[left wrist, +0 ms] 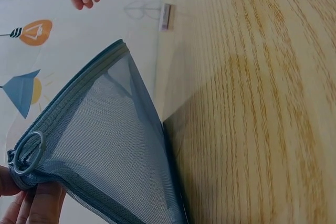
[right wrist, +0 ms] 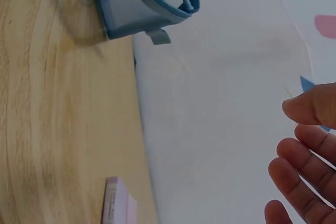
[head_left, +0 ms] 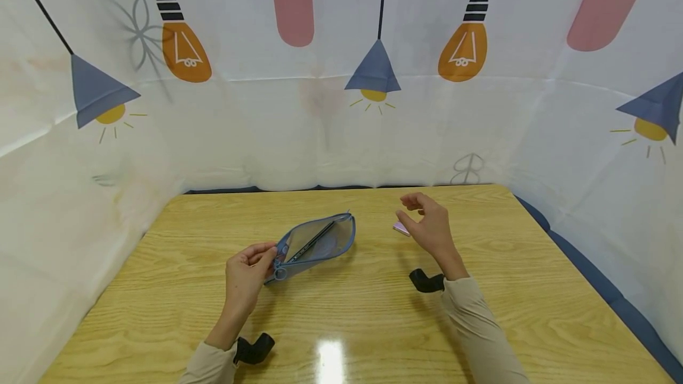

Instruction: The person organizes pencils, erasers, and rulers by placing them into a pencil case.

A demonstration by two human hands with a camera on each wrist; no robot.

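Observation:
A blue mesh zip pouch (head_left: pixel 320 248) stands unzipped on the table, and a dark pen (head_left: pixel 309 243) shows inside it. My left hand (head_left: pixel 248 274) pinches the pouch's near left end between thumb and fingers, beside the zipper's ring pull (left wrist: pixel 30 153). To the right, my right hand (head_left: pixel 429 227) is raised over the table with fingers spread apart and relaxed, holding nothing. Just below and behind that hand lies a small pale purple block (head_left: pixel 401 229), partly covered by it in the head view; the right wrist view shows the block (right wrist: pixel 119 203) with small print on one side.
The wooden table (head_left: pixel 341 307) has its far edge against a white curtain (head_left: pixel 267 135) printed with lamps and bulbs. A black wrist mount (head_left: pixel 427 281) sticks out at the right wrist and another black mount (head_left: pixel 255 348) at the left.

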